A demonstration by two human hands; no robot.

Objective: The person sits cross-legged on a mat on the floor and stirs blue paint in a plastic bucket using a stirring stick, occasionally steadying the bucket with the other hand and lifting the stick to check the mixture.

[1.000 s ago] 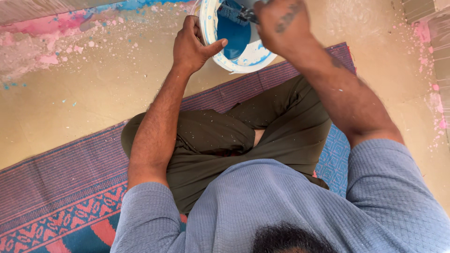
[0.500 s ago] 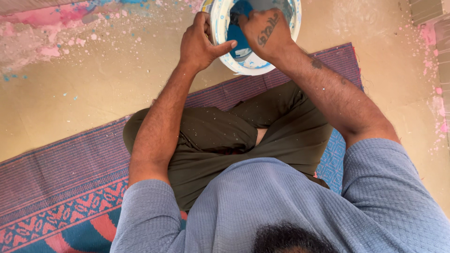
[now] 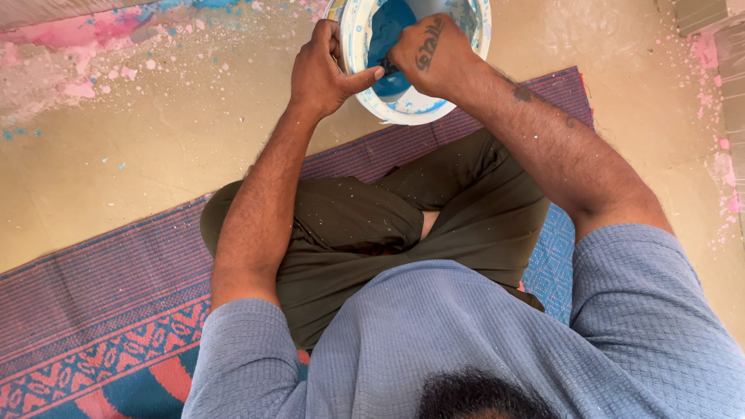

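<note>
A person sits cross-legged on a woven mat (image 3: 101, 310). Just past its far edge, on the floor (image 3: 155, 155), stands a white plastic bucket (image 3: 403, 109) smeared with blue paint. The left hand (image 3: 322, 74) clamps its near rim, thumb extended. The right hand (image 3: 431, 54) reaches inside, fingers curled; around what, I cannot tell. The bucket looks light, rigid and slippery wherever wet; the rim gives the surest hold.

We see bright, even daylight with soft shadows only, mild glare on the floor (image 3: 155, 155) toward ten o'clock, focus sharp throughout.
</note>
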